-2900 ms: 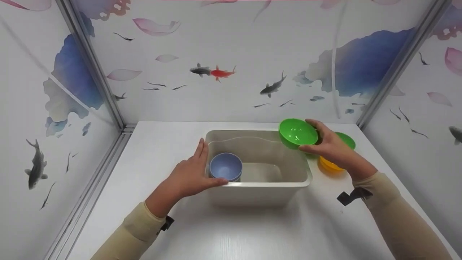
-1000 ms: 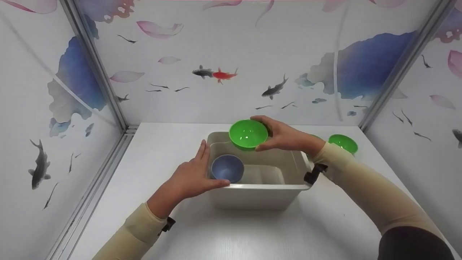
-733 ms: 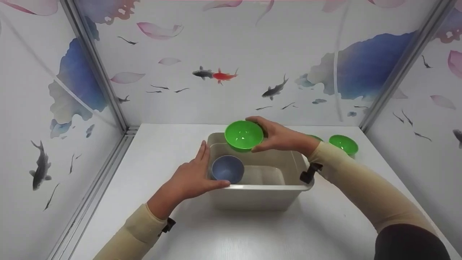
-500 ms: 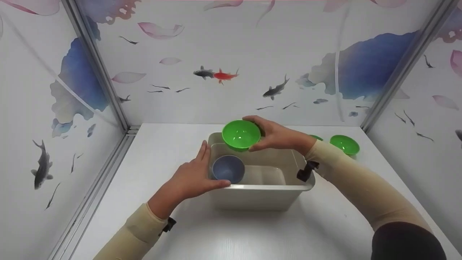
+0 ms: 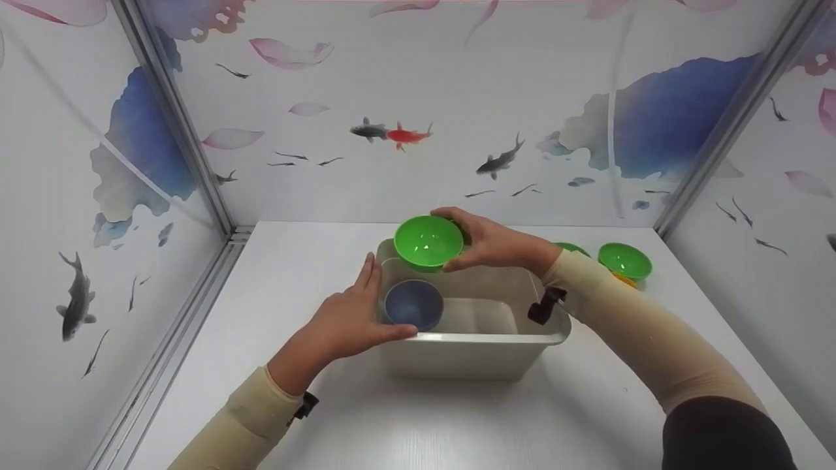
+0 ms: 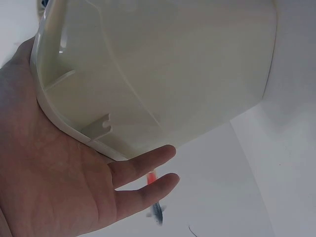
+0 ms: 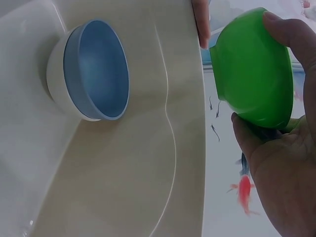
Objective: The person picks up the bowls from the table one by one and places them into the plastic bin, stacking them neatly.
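My right hand [image 5: 493, 243] grips a green bowl [image 5: 428, 241] by its right side, thumb in front and fingers behind. The bowl hangs over the back left of an off-white plastic bin [image 5: 464, 359], mouth tilted towards me. Inside the bin at the left sits a blue bowl [image 5: 414, 305]; the right wrist view shows it nested in a white bowl [image 7: 55, 74]. My left hand [image 5: 343, 323] rests against the bin's front left corner, fingers straight along its side and thumb along the front rim. In the left wrist view the palm [image 6: 54, 168] lies along the bin's edge.
To the right of the bin stand a green bowl [image 5: 625, 260] and, partly behind my right sleeve, an orange bowl [image 5: 625, 279]. Another green rim [image 5: 572, 248] shows above the forearm. Walls printed with fish enclose the white table [image 5: 313, 261] at the back and sides.
My right hand has carried the green bowl leftward, from above the bin's right end to above its back left. My left hand has stayed at the bin's corner.
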Demonstrator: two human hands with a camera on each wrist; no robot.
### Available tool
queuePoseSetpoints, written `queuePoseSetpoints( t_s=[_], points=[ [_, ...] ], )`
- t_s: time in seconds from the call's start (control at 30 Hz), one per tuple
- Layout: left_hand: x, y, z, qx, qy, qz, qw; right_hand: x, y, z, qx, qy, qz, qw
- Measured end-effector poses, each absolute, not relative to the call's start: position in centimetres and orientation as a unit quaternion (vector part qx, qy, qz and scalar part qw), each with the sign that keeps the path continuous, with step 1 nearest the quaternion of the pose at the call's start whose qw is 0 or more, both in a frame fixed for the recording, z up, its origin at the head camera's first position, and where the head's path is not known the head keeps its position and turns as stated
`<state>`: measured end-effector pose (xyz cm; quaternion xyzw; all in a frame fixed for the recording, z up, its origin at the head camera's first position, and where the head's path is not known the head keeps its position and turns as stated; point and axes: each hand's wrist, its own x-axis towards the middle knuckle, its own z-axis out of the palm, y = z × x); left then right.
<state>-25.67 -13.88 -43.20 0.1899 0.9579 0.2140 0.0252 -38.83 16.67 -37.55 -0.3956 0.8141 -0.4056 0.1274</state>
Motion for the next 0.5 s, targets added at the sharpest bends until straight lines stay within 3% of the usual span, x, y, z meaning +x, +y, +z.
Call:
queuePoseSetpoints(
  t_s=[0.5],
  points=[
    [-25.8, -13.8, -43.3, 0.179, 0.959, 0.217, 0.032, -39.6, 15.7, -39.0, -0.423, 0.819, -0.364, 0.133]
  ],
)
